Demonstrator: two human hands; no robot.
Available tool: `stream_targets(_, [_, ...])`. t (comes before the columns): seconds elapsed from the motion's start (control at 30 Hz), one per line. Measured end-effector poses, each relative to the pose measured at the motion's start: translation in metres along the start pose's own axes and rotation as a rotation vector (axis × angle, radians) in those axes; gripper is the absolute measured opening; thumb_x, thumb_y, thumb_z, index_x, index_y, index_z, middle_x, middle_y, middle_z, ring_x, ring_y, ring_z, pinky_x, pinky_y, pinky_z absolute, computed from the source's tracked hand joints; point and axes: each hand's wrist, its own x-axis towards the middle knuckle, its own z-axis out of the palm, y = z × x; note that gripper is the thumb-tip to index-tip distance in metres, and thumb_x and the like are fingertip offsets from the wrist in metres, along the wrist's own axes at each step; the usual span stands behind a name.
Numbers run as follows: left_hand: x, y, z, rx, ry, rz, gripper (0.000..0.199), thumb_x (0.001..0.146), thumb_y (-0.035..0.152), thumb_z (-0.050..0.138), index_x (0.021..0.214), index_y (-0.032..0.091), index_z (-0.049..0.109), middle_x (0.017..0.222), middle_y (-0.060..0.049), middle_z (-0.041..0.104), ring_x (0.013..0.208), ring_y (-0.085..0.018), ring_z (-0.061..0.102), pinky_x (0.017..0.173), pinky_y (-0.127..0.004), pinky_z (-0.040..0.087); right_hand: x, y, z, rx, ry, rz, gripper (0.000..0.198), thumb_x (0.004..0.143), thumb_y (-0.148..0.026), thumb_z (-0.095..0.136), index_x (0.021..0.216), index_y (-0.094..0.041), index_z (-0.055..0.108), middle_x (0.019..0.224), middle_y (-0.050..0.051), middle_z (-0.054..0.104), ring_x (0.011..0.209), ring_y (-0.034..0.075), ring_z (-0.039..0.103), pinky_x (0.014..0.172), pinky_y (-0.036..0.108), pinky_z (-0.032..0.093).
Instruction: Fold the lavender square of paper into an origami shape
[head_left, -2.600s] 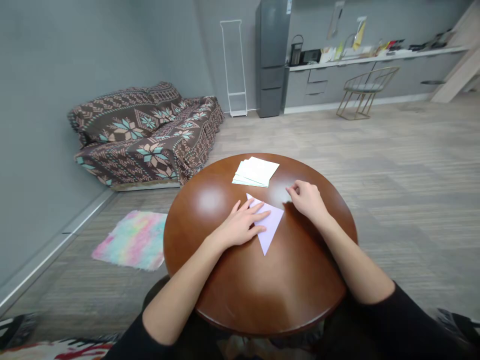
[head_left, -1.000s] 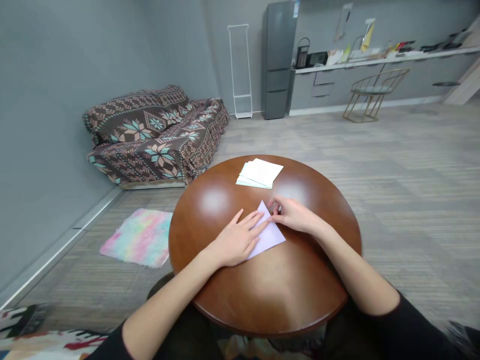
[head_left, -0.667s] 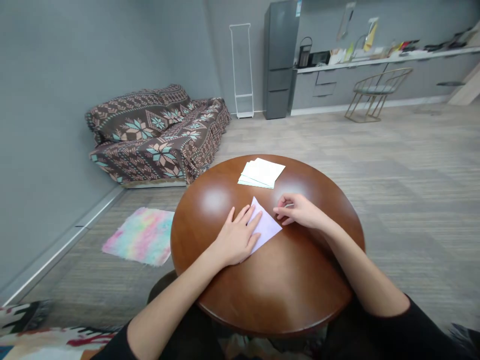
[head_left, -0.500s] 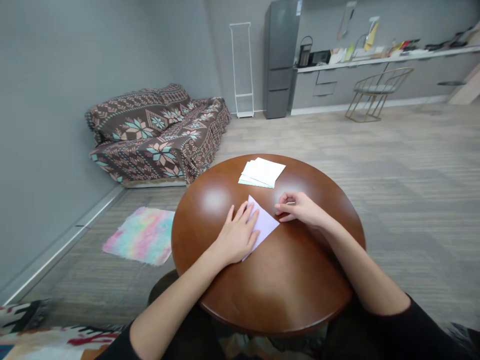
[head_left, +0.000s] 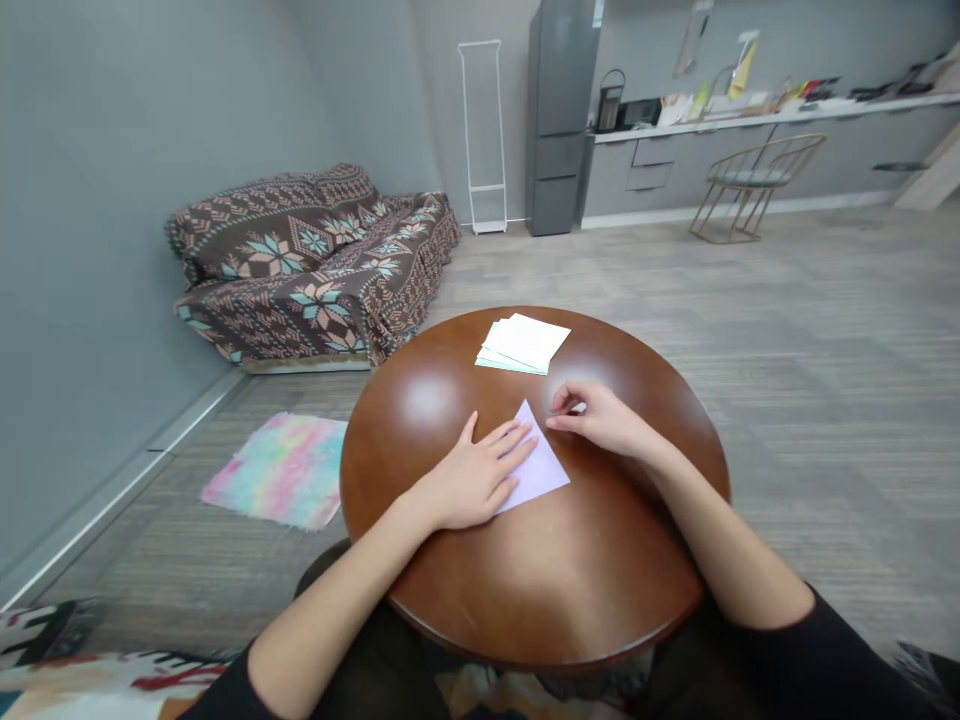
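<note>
A folded lilac sheet of paper (head_left: 541, 476), triangular in outline, lies on the round brown table. My left hand (head_left: 480, 475) rests flat on its left part with the fingers spread, hiding that side of the paper. Just right of the paper's upper edge is my right hand (head_left: 592, 415). Its fingers are curled, thumb and forefinger a little apart, and I see nothing between them. A loose stack of white sheets (head_left: 529, 340), with pale green edges showing, lies farther back on the table.
The wooden table top (head_left: 622, 540) has a curved edge. Beyond it stand a sofa (head_left: 315, 270) under a patterned cover, a grey fridge (head_left: 559, 120) and a gold-framed chair (head_left: 754, 180). On the floor at left lies a fluffy pastel mat (head_left: 281, 468).
The lilac paper has turned clockwise under my left hand, its right corner swinging toward me. My left hand's fingers now point more to the right. My right hand has shifted only slightly.
</note>
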Motion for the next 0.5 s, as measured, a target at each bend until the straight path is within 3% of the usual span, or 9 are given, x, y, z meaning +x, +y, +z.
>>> stream_targets(0.1, [-0.0014, -0.0006, -0.0036, -0.025, -0.008, 0.012, 0.063, 0.102, 0.030, 0.033, 0.162, 0.026, 0.015, 0.169, -0.009, 0.022, 0.157, -0.027, 0.019, 0.122, -0.067, 0.007, -0.0030, -0.0038, 0.0026, -0.095, -0.119, -0.208, 0.025, 0.078, -0.031, 0.077, 0.098, -0.021, 0.065, 0.120, 0.009, 0.069, 0.112, 0.026, 0.064, 0.101, 0.044, 0.048])
stream_targets(0.2, [-0.0011, -0.0002, -0.0022, -0.025, -0.010, 0.003, 0.062, 0.101, 0.030, 0.034, 0.161, 0.024, 0.019, 0.170, -0.009, 0.019, 0.157, -0.026, 0.017, 0.122, -0.067, 0.005, -0.0051, -0.0063, 0.0069, -0.190, -0.150, -0.272, 0.038, 0.075, -0.027, 0.080, 0.110, -0.024, 0.066, 0.139, 0.010, 0.060, 0.132, 0.030, 0.053, 0.112, 0.048, 0.038])
stream_targets(0.27, [-0.0008, 0.0002, 0.0000, -0.014, -0.003, -0.008, 0.062, 0.101, 0.030, 0.033, 0.161, 0.023, 0.019, 0.169, -0.010, 0.020, 0.157, -0.025, 0.017, 0.123, -0.066, 0.004, -0.0049, -0.0058, 0.0088, -0.224, -0.095, -0.228, 0.042, 0.074, -0.024, 0.080, 0.113, -0.024, 0.065, 0.135, 0.011, 0.062, 0.128, 0.030, 0.055, 0.110, 0.049, 0.040])
stream_targets(0.37, [-0.0005, 0.0012, 0.0030, 0.010, 0.029, -0.046, 0.061, 0.102, 0.031, 0.032, 0.161, 0.021, 0.020, 0.168, -0.011, 0.024, 0.157, -0.025, 0.018, 0.123, -0.063, 0.007, -0.0031, -0.0035, 0.0089, -0.159, 0.026, -0.114, 0.031, 0.078, -0.026, 0.075, 0.107, -0.021, 0.063, 0.116, 0.010, 0.068, 0.108, 0.026, 0.065, 0.096, 0.042, 0.050])
stream_targets(0.5, [0.0001, 0.0065, 0.0051, 0.043, 0.098, -0.131, 0.059, 0.102, 0.033, 0.033, 0.159, 0.020, 0.027, 0.165, -0.012, 0.032, 0.154, -0.026, 0.025, 0.124, -0.057, 0.017, -0.0035, -0.0035, 0.0053, -0.104, 0.008, -0.016, 0.011, 0.080, -0.023, 0.068, 0.088, -0.020, 0.062, 0.090, 0.004, 0.071, 0.083, 0.020, 0.067, 0.075, 0.031, 0.052])
